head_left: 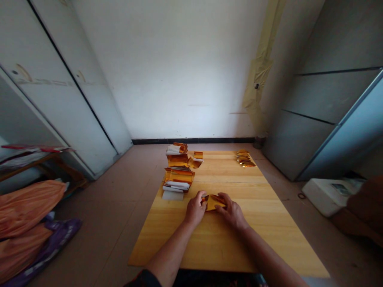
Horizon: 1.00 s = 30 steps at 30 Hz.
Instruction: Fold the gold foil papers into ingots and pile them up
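A piece of shiny gold foil paper point(213, 203) is between my two hands, just above or on the wooden table. My left hand point(196, 208) pinches its left end, with the thumb in front and the fingers behind. On the right end, my right hand point(232, 210) grips it the same way. The foil looks bent or folded, its middle bulging toward me. Ahead and to the left lie stacks of gold foil sheets point(178, 176) with pale backs, some curled. Several folded gold pieces point(245, 158) sit in a row at the far right corner.
The wooden table point(239, 247) reaches toward a white wall point(179, 71). Two small foil pieces point(196, 162) lie beside the stacks. Pale cabinets point(60, 87) stand at left, a grey fridge-like cabinet point(317, 95) at right. A white box point(326, 197) is on the floor.
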Available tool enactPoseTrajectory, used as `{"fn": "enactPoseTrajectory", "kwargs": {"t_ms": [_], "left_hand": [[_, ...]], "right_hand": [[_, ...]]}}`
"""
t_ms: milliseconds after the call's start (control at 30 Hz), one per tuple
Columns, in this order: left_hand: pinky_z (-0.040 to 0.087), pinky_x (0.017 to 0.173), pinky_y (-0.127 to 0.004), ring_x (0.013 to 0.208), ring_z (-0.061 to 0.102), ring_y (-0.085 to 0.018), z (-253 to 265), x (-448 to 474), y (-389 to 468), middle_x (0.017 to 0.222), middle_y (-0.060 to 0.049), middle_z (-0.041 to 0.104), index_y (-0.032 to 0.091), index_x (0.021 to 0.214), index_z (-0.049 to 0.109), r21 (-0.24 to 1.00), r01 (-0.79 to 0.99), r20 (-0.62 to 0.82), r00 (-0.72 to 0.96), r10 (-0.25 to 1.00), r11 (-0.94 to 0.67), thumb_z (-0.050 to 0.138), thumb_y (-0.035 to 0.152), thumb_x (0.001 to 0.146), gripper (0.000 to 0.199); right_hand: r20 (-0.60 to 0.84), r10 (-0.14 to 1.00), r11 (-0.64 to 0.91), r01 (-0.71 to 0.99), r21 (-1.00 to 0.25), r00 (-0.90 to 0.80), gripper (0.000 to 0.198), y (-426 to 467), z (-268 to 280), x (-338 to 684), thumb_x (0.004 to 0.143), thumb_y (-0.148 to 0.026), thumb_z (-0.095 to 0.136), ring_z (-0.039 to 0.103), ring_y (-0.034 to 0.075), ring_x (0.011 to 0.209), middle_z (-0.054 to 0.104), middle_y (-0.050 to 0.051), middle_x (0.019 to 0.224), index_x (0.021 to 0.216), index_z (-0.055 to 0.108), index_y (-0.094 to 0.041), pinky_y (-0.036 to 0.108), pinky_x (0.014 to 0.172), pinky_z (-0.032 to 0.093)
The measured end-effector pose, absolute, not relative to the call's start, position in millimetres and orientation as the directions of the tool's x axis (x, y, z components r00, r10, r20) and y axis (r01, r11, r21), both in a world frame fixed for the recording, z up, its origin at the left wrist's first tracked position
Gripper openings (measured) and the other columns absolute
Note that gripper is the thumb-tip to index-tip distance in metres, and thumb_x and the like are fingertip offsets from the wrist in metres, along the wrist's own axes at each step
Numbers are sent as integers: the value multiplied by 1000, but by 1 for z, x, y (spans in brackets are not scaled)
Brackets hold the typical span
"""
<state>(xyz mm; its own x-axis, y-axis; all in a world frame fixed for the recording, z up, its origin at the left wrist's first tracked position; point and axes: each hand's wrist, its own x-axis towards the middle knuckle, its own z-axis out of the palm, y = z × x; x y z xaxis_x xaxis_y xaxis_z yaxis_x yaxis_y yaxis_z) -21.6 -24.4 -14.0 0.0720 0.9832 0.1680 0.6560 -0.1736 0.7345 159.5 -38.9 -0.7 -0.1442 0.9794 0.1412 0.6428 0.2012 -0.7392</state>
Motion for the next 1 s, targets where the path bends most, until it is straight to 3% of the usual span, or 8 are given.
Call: {"fn": "enactPoseTrajectory", "kwargs": {"t_ms": [167, 300, 467, 667, 1000], "left_hand": [[49, 83, -30, 85, 61, -16, -18, -19, -28, 88, 0, 66, 24, 130, 43, 624, 737, 263, 113, 958, -258, 55, 6, 71, 63], [47, 93, -37, 102, 58, -19, -20, -21, -30, 112, -6, 62, 22, 134, 38, 540, 756, 340, 207, 917, -371, 50, 1, 70, 69], [40, 105, -41, 130, 38, -21, -23, -22, -31, 137, -11, 43, 20, 135, 36, 503, 730, 421, 260, 869, -462, 46, -2, 71, 69], [42, 104, -38, 130, 39, -22, -23, -23, -25, 144, -11, 34, 21, 130, 43, 535, 760, 357, 193, 914, -370, 45, -5, 70, 65], [48, 96, -40, 117, 51, -22, -34, -26, -2, 125, -11, 51, 19, 115, 55, 616, 731, 388, 41, 921, -293, 48, -2, 70, 50]], "right_hand": [[174, 984, 145, 718, -681, -34, 33, -31, -11, 160, 83, -24, 43, 66, 17, 78, 70, 4, 88, 115, 51, -20, 25, 70, 49], [220, 972, 193, 816, -545, -83, 30, -22, -12, 151, 84, -18, 43, 65, 16, 82, 68, 6, 94, 112, 55, -18, 23, 70, 48], [227, 952, 286, 867, -409, -207, 30, -15, -8, 148, 87, -15, 40, 65, 14, 83, 65, 6, 106, 112, 56, -21, 20, 68, 46], [151, 954, 295, 903, -312, -259, 29, -4, 11, 149, 89, -18, 40, 64, 14, 82, 65, 5, 105, 111, 57, -24, 20, 67, 43], [55, 982, 191, 947, -259, -182, 24, 0, 5, 141, 91, -18, 39, 64, 13, 84, 64, 6, 104, 107, 56, -22, 20, 66, 41]]}}
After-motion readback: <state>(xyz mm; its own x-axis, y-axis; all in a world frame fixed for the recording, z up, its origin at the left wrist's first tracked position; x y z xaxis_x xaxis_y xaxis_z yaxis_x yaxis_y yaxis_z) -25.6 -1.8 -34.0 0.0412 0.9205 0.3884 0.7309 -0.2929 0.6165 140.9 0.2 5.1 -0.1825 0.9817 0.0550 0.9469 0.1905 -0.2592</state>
